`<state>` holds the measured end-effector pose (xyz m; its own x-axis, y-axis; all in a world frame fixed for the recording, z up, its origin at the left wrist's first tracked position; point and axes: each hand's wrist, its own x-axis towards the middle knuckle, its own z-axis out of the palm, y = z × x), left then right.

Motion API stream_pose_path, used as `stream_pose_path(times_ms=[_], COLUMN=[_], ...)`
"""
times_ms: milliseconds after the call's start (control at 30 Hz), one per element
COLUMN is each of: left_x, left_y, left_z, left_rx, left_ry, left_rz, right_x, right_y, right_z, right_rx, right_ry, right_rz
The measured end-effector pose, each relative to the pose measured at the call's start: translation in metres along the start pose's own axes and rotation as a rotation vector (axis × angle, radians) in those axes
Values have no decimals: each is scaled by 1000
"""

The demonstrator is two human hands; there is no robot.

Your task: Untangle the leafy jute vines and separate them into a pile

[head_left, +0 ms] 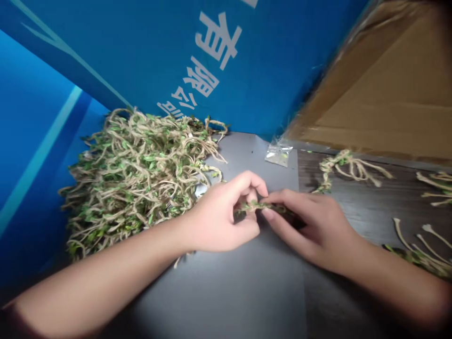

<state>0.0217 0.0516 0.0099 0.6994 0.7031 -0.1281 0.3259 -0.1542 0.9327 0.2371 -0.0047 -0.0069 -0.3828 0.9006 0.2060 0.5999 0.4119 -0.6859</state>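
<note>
A short length of jute twine with small green leaves [252, 206] runs between my two hands over the grey mat. My left hand [228, 214] is closed on it, fingers curled and thumb underneath. From the right, my right hand [307, 219] pinches the same twine between thumb and fingertips. Parts of the twine are hidden inside both hands. Left of my hands, and partly behind my left forearm, lies a large heap of leafy jute twine [148, 169], tangled with loose ends sticking out.
The grey mat [226, 287] lies on a dark wood-grain surface [367, 212]. A small clear plastic bag [278, 154] sits near the back. Several leafy twine pieces, one a knotted piece [348, 165], lie at right. Blue panels [275, 61] and a cardboard box [388, 94] stand behind.
</note>
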Motion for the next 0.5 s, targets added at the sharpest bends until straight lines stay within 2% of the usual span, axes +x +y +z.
stream_pose_path(times_ms=[233,400,500], left_x=[4,4,5], left_y=[4,3,1], left_z=[-7,-5,-3], left_rx=[-81,-82,34], left_ry=[-32,87,159], left_rz=[-45,-22,74], right_x=[0,2,1], right_y=[-4,-3,-3], right_z=[-3,-1,0], right_rx=[11,9,3], right_ry=[157,147,132], right_rz=[64,12,-4])
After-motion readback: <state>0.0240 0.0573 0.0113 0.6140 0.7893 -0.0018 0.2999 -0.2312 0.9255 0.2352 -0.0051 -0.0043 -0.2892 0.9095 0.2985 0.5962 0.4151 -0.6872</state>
